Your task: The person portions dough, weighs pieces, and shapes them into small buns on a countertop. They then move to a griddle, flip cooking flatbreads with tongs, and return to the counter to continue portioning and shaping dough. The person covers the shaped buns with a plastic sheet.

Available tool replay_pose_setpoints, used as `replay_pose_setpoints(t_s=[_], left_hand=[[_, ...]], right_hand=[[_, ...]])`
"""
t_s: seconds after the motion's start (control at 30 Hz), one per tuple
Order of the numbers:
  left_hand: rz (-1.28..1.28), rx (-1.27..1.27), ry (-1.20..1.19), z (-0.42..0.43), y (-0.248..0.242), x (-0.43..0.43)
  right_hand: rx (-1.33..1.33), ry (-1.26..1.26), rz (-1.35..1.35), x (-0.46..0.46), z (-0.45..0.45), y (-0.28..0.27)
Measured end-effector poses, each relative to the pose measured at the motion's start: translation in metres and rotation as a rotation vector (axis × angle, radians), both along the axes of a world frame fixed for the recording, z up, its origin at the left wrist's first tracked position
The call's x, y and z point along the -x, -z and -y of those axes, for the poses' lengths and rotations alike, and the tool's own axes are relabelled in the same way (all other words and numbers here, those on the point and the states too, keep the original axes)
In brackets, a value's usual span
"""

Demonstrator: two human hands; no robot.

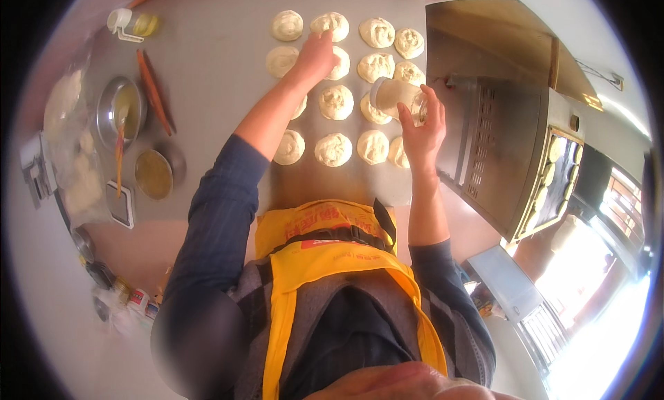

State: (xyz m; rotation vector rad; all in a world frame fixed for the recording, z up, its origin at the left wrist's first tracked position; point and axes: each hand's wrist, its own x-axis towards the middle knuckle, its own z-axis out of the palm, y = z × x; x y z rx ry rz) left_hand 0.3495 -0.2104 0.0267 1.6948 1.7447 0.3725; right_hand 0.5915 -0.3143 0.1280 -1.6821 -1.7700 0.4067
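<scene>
Rows of round, swirled dough pieces (pixel 336 102) lie on a metal worktable (pixel 218 47). My left hand (pixel 316 57) reaches over the far rows, fingers bunched and their tips at a dough piece (pixel 332 25); whether they pinch anything is hidden. Another dough piece (pixel 340 63) is partly covered by this hand. In my right hand (pixel 425 125) is a clear jar (pixel 398 96) with pale contents, tipped on its side above the right-hand dough pieces. Its whitish end points left, and my fingers grip the other end.
At left are a metal bowl (pixel 104 107) with a brush (pixel 120 156), a rolling pin (pixel 154 94), a round container (pixel 154 175), a small scale (pixel 120 203), an oil bottle (pixel 142 24) and bagged dough (pixel 80 177). A metal oven (pixel 511 156) holding a tray (pixel 557 177) stands right.
</scene>
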Motion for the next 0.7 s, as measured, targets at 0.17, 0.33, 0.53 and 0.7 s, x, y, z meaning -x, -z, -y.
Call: replay_pose_setpoints(t_s=[0.17, 0.33, 0.53, 0.7], left_hand=[[-0.202, -0.330, 0.193, 0.044, 0.032, -0.002], [-0.009, -0.530, 0.071, 0.029, 0.014, 0.033], [0.042, -0.466, 0.065, 0.003, 0.002, 0.054], [-0.214, -0.559, 0.372, -0.020, 0.029, 0.040]], right_hand=[[-0.027, -0.011, -0.058, 0.015, -0.014, -0.001], [-0.037, -0.056, 0.005, 0.073, -0.056, 0.006], [-0.090, -0.311, 0.193, 0.103, -0.081, 0.061], [-0.091, -0.326, 0.162, 0.093, -0.065, 0.055]])
